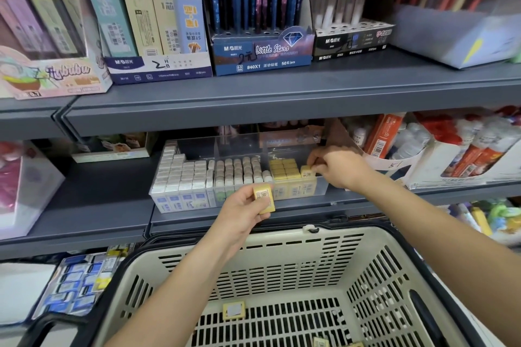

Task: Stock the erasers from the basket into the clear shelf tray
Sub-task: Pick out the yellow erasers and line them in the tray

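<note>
the fingers [313, 160] of the right hand [338, 167] were curled down and pinched a yellow eraser [306, 171], which stood on end at the right end of the clear tray [239, 146], just beside the yellow rows [283, 169] already packed there. that hand reached over the tray's front wall, its wrist above the shelf edge and its forearm running back down to the right.

the fingers [260, 210] of the left hand [242, 208] gripped a second yellow eraser [264, 198], thumb on its printed face, in front of the tray's front wall and above the far rim of the basket [282, 262]. the left forearm rose from the lower left across the basket.

the tray sat on the middle shelf [98, 205] and was split into three sections: white erasers in blue sleeves [180, 175] stepped up at the left, a block of pale erasers [236, 172] in the middle, and the yellow ones at the right, where the space behind them was unfilled.

the cream slotted basket was nearest the camera, below the tray. on its floor lay one loose eraser [234, 310] near the middle, and two more [320, 342] at the bottom edge of the view, partly cut off.

the upper shelf [253, 93] carried boxes of pencils and pens.
</note>
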